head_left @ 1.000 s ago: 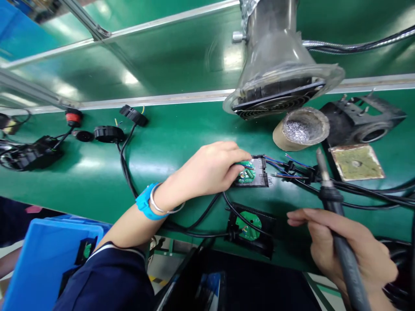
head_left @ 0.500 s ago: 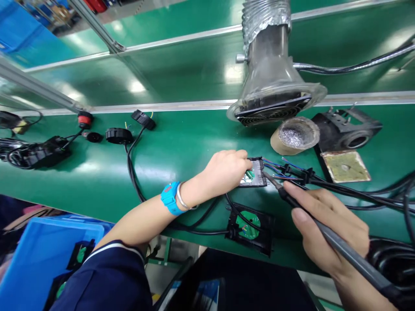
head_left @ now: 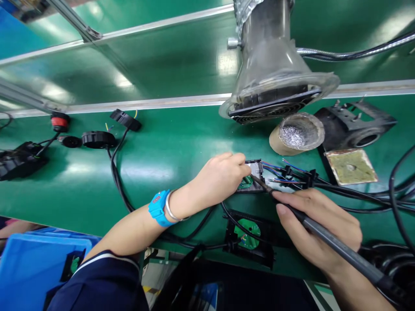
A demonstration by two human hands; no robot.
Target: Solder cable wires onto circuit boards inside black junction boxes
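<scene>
My right hand (head_left: pixel 324 229) grips a soldering iron (head_left: pixel 339 245) like a pen, its tip reaching over a small black housing (head_left: pixel 257 167). Inside that housing is a green circuit board (head_left: pixel 245 183), partly covered by my left hand (head_left: pixel 223 178). The left fingers are pinched together at the board; whatever they hold is hidden. Just right of the housing lie black cables with bare coloured wire ends (head_left: pixel 275 166). Nearer to me, a second black housing (head_left: pixel 266 258) holds a round green board (head_left: pixel 251 236), with a black cable across it.
A fume extractor hood (head_left: pixel 269 65) hangs over the green bench. Beneath it stand a cup of silvery scraps (head_left: pixel 293 134), a soldering iron stand (head_left: pixel 350 129) and a yellowish sponge (head_left: pixel 352 166). Black connectors (head_left: pixel 99 139) lie left; a blue bin (head_left: pixel 35 263) sits lower left.
The soldering iron's tip has moved left, from the housing's right edge to over its inside by the left fingertips. The left hand stays at the board. The camera view has shifted slightly.
</scene>
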